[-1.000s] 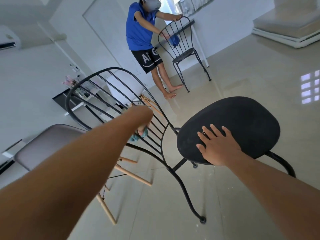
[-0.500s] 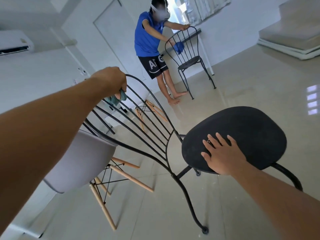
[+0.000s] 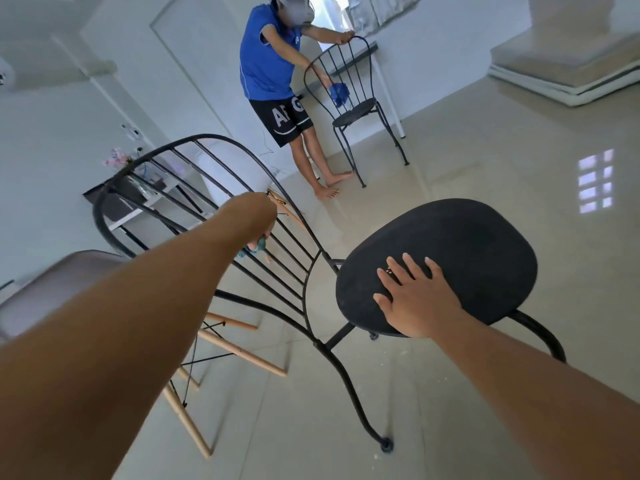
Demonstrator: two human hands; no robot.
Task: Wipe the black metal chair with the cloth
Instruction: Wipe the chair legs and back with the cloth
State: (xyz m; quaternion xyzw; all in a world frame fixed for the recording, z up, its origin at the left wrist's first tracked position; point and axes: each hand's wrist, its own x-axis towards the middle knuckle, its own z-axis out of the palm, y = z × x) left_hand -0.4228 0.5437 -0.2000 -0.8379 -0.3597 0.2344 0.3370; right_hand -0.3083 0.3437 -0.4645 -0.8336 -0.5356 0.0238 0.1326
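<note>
The black metal chair [image 3: 467, 244] stands tilted before me, its round seat at the right and its barred backrest [image 3: 194, 157] reaching left. My left hand [image 3: 258, 220] grips a teal cloth [image 3: 256, 247] against the backrest bars low down, near where they join the seat; most of the cloth is hidden under the hand. My right hand [image 3: 412, 299] lies flat on the near part of the seat, fingers spread.
A grey shell chair with wooden legs [image 3: 52, 289] stands close behind the backrest at left. Farther back a person in a blue shirt [image 3: 266, 60] wipes a second black chair [image 3: 353, 98] with a blue cloth. A low shelf [image 3: 114, 202] lines the left wall. Glossy tile floor [image 3: 519, 140] stretches right.
My left hand with the cloth has slid down from the top of the backrest to the lower bars. The right hand stays flat on the seat.
</note>
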